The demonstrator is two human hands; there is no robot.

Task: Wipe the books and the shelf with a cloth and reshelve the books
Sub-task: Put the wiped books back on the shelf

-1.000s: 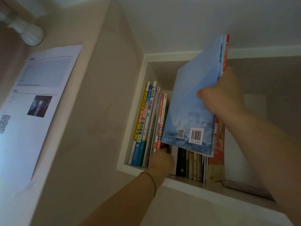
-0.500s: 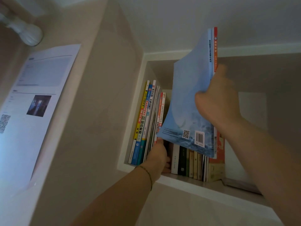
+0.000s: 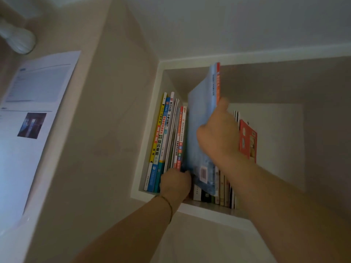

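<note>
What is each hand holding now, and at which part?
Right hand grips the blue book at its spine edge; left hand presses the shelved books aside.

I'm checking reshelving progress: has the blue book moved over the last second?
Yes. The blue book has swung upright and gone deeper into the shelf, toward the tall books at left.

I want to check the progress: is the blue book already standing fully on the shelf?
No, the right hand holds the blue book tilted above the row, only partly between the other books.

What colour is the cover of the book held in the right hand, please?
Light blue cover, head view.
</note>
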